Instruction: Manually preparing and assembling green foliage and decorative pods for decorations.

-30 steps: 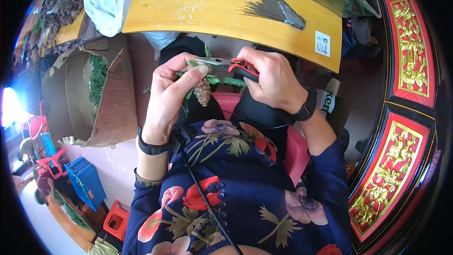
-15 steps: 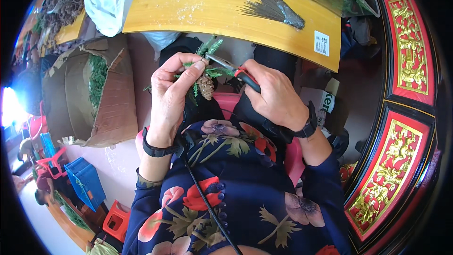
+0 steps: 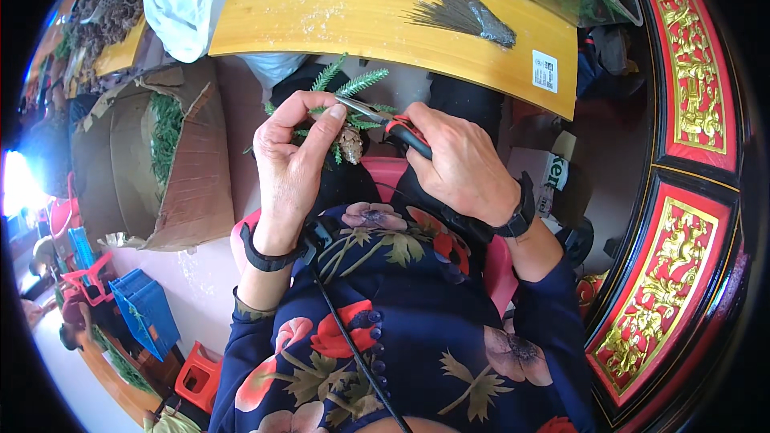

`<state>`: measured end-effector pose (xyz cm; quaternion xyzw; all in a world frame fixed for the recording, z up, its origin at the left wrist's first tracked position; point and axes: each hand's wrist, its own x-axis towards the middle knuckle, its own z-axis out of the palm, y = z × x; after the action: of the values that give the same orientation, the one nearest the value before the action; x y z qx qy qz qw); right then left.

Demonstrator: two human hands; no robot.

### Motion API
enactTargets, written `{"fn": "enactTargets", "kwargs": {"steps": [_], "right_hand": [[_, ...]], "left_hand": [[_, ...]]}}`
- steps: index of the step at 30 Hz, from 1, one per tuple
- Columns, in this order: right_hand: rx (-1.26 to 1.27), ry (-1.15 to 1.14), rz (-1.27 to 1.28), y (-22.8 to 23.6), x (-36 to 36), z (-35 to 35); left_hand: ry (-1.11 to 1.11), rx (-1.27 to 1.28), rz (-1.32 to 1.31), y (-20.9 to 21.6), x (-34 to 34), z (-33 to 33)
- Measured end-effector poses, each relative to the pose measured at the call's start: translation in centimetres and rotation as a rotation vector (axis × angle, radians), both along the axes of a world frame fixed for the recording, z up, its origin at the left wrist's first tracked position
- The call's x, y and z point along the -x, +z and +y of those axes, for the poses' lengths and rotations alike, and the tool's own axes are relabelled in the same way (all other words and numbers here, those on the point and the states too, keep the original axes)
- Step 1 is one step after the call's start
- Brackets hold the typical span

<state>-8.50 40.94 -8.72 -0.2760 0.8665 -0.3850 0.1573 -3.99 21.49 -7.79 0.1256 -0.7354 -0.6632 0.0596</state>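
Note:
My left hand (image 3: 293,156) pinches a small bunch of green fir sprigs (image 3: 343,88) with a brown pine cone (image 3: 350,144) hanging under it. My right hand (image 3: 464,167) grips red-and-black pliers (image 3: 391,125), whose metal tips reach the sprig stems at my left thumb. Both hands are raised over my lap, just below the edge of the yellow wooden table (image 3: 337,16). Black bands sit on both wrists.
A bundle of thin dark wires (image 3: 465,18) lies on the table, with green sprigs and cones along its far edge. An open cardboard box (image 3: 172,164) of greenery stands at my left. A white plastic bag (image 3: 180,4), blue and red crates (image 3: 144,313) and a red-and-gold carved panel (image 3: 682,216) are around.
Both hands have shifted slightly toward me and lower. The sprig bunch has turned more upright, and the pliers' tips have closed in on the stems.

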Motion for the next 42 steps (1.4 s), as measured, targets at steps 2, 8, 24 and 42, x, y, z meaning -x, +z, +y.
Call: {"fn": "enactTargets", "kwargs": {"steps": [2,8,24,42], "right_hand": [[0.006,-0.003,0.005,0.1,0.0,0.0],[-0.038,-0.036,0.041,0.0,0.4,-0.2],[-0.009,-0.034,0.016,-0.3,0.6,-0.4],[0.227,0.069,-0.230,-1.7,0.4,-1.3]], "left_hand": [[-0.014,-0.054,-0.012,0.2,0.0,0.0],[-0.089,-0.200,-0.044,0.3,0.0,0.6],[0.043,-0.463,-0.007,-1.3,0.6,0.6],[0.092,-0.295,0.023,-0.8,0.3,-0.1]]}}
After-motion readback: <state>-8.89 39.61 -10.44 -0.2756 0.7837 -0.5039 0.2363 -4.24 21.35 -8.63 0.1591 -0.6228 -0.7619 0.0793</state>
